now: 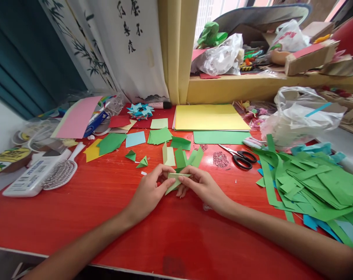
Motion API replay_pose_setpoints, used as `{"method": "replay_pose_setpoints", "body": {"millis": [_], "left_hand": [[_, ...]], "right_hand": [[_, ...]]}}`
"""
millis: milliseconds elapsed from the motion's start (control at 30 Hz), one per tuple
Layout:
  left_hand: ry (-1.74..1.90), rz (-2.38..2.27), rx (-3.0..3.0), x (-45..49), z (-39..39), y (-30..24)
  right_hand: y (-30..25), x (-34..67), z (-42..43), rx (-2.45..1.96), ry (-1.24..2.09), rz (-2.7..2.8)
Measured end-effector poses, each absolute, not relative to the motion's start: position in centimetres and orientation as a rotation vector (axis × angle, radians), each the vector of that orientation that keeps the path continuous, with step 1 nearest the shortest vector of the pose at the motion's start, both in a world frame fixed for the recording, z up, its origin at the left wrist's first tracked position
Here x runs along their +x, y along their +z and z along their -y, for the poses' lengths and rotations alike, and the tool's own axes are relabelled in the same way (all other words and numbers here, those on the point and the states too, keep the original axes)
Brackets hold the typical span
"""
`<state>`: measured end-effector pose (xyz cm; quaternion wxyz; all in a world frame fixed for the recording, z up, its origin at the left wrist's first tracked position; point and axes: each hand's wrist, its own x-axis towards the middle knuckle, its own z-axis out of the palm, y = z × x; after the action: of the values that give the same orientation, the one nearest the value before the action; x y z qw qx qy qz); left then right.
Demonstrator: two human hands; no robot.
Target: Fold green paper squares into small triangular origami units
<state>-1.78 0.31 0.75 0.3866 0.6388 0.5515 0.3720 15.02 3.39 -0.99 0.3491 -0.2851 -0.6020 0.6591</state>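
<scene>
My left hand [147,189] and right hand [208,187] are pinching paper [176,178] (it's light green). I'm probably folding, and the next crease is likely needing neat edges.

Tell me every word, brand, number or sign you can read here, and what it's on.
"不": white curtain.
"痕": same curtain, lowest character; the others there I can't read surely.
White object beside the hairbrush: printed label, too small to read.
Yellow printed box: too blurred.
Upper-right white bag: red print, too blurred.
Blue item: too blurred.
No readable numbers.
</scene>
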Motion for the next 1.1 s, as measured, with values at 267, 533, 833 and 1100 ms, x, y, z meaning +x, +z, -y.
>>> {"method": "replay_pose_setpoints", "body": {"millis": [267, 533, 833, 1100], "left_hand": [[0.877, -1.464, 1.677, -1.7, -0.3, 1.1], [0.825, -1.372, 1.648, -1.7, -0.1, 0.6], [0.852, -1.329, 1.501, -1.8, -0.2, 0.3], [0.767, -1.35, 1.496, -1.8, -0.3, 0.0]], "right_hand": [[-0.8, 15.0, -3.2, -0.764, 1.701, 1.601], [-0.8, 14.9, -3.3, -0.795, 1.734, 1.519], [-1.0, 15.1, -3.3, -0.846, 1.548, 1.574], [0.8, 16.2, -4.5, -0.98, 1.427, 1.945]]}}
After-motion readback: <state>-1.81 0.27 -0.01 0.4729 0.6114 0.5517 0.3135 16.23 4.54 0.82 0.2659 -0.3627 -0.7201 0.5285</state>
